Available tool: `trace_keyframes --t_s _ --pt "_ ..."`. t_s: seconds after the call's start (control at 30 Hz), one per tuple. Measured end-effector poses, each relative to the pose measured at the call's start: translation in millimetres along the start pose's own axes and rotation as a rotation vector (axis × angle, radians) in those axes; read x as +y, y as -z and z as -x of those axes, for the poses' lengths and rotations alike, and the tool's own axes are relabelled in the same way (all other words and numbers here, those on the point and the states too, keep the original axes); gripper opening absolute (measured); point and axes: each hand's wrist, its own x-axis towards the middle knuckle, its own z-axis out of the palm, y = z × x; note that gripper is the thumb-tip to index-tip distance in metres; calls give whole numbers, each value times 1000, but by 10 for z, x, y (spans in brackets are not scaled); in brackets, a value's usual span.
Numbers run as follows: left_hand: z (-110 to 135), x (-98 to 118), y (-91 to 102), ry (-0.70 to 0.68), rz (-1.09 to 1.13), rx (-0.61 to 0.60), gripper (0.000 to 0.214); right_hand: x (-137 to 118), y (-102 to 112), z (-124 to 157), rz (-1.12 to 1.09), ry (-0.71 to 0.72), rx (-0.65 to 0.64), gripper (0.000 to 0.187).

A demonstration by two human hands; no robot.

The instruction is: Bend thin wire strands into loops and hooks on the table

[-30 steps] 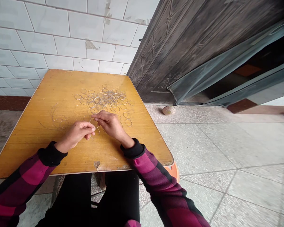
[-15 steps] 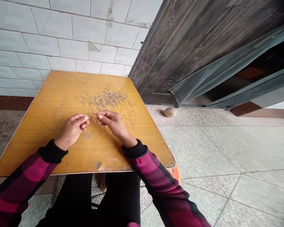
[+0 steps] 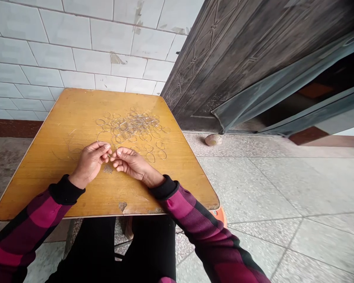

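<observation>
A loose heap of thin silver wire rings (image 3: 132, 127) lies on the middle of a yellow-brown wooden tabletop (image 3: 44, 188). My left hand (image 3: 90, 162) rests at the front of the heap, fingertips pinched together on a thin wire loop (image 3: 101, 138). My right hand (image 3: 129, 163) comes in from the other side, its curled fingertips almost meeting the left ones. Whether those right fingers hold the wire is too fine to see. Several single rings lie just beyond my right hand, and fine curved wire strands (image 3: 72, 148) lie left of my left hand.
A dark embossed metal door (image 3: 224, 67) stands beyond the table's right edge, with a white tiled wall (image 3: 76, 47) behind. A small round pale object (image 3: 213, 140) sits on the speckled floor (image 3: 253, 184). An orange stool rim (image 3: 220, 215) shows under the table's right corner.
My right hand has moved left and turned, bringing its fingertips against my left hand's. My left hand stays nearly in place, and the view has barely shifted.
</observation>
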Motion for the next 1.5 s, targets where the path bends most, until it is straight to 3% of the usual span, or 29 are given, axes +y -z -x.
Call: trace_keyframes --t_s 0.2,0.57,1.03,1.5 --pt "9 8 -26 49 -7 -30 27 -19 15 31 19 -34 -116 28" --pt "-7 -5 4 106 42 -62 25 -41 33 34 101 -8 -189 29" --pt "19 9 -8 63 -14 -92 17 -38 36 12 101 -83 -137 39" --pt "49 -4 -11 55 -122 -148 17 -21 78 -9 92 -116 -161 34"
